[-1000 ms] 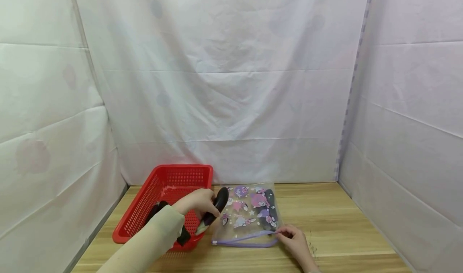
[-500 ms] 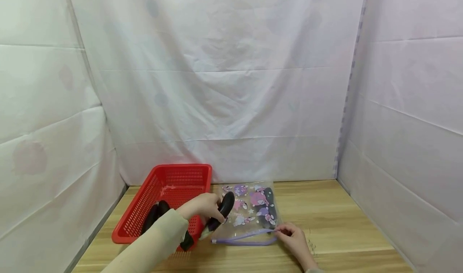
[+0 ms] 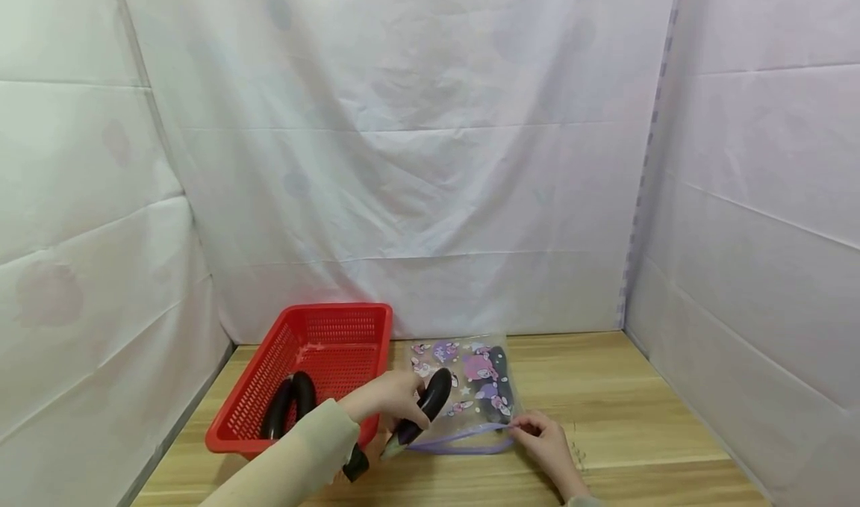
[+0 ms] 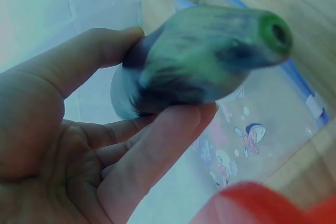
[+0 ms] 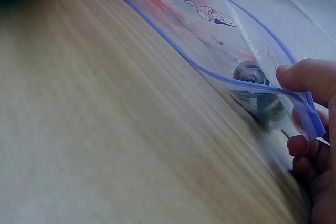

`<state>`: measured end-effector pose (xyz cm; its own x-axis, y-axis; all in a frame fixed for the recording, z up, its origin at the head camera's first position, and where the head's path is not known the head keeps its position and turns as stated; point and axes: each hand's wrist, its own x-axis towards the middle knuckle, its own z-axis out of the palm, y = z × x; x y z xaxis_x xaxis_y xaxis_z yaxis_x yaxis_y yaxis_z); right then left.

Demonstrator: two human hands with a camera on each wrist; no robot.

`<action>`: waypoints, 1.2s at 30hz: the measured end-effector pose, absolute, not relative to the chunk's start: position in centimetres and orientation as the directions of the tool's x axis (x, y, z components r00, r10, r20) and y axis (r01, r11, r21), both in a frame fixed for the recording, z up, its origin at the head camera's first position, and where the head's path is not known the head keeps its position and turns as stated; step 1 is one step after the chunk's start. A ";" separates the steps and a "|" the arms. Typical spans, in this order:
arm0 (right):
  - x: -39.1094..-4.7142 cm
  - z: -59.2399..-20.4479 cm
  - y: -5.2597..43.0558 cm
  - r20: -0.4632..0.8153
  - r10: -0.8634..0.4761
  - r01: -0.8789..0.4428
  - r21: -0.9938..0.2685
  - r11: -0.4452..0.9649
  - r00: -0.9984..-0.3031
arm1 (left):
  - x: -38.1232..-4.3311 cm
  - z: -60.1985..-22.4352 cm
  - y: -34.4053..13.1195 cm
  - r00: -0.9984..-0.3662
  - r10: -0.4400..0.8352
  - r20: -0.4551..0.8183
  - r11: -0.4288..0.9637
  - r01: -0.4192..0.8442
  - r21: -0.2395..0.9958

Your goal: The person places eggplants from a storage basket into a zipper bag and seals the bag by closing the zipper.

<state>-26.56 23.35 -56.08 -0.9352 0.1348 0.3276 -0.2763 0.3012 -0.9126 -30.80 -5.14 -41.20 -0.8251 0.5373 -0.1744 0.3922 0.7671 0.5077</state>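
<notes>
My left hand (image 3: pixel 393 396) grips a dark eggplant (image 3: pixel 437 392) over the left side of a clear zip bag (image 3: pixel 465 415) with pink and purple cartoon prints. Its pale green stem end (image 4: pixel 275 34) points toward the camera in the left wrist view, thumb on one side and fingers on the other. At the bag's right corner, my right hand (image 3: pixel 546 443) pinches the purple zip edge (image 5: pixel 310 116) between thumb and fingers. The bag's mouth gapes toward me. Another eggplant (image 5: pixel 251 73) lies inside along the bag's right side.
A red plastic basket (image 3: pixel 336 309) stands to the left of the bag. Two eggplants (image 3: pixel 277 411) lie in it, partly behind my left forearm. White cloth walls (image 3: pixel 416 193) enclose the wooden table (image 3: pixel 605 395) at the back and sides.
My left hand has carried the eggplant rightward from over the basket's edge to over the bag. The two eggplants in the basket show more fully. My right hand keeps its hold on the bag.
</notes>
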 end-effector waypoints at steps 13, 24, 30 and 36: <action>-27.8 -58.6 23.7 0.360 0.159 -0.300 -0.903 0.308 -0.919 | -29.0 -42.0 -3.8 -0.774 0.577 -0.260 0.677 0.275 0.683; -28.6 -59.6 24.3 0.334 0.144 -0.286 -0.917 0.280 -0.931 | -28.1 -42.4 -2.7 -0.731 0.598 -0.329 0.682 0.248 0.688; -28.6 -59.6 24.3 0.331 0.152 -0.280 -0.917 0.284 -0.931 | -27.8 -43.0 -2.4 -0.699 0.635 -0.328 0.657 0.267 0.705; -27.6 -57.8 23.6 0.391 0.142 -0.335 -0.890 0.308 -0.909 | -27.4 -43.9 -2.2 -0.679 0.652 -0.338 0.661 0.291 0.691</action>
